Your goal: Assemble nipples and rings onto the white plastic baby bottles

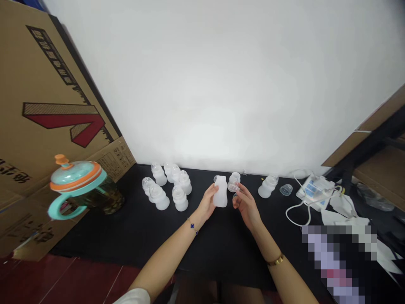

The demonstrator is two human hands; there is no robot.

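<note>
My left hand [207, 202] is closed around the side of a frosted white baby bottle [220, 193], which stands upright in my grasp with its neck bare. Just to the right, my right hand [248, 209] pinches a small clear ring-like piece [234, 187], possibly a bottle collar, between thumb and fingers; its details are too small to make out. That piece is apart from the bottle's neck. Behind it stands another white bottle [234, 177], partly hidden. Farther right, a bottle with a clear cap [268, 186] leans on the table, near a loose clear dome cap [286, 190].
Several capped bottles [160, 199] cluster on the black table [218, 249] to the left. A large teal-and-orange jug [77, 185] stands beside a cardboard box [41, 84]. At right lie a white device [313, 192], a looping cable [295, 206] and papers. The white wall [221, 84] bounds the back.
</note>
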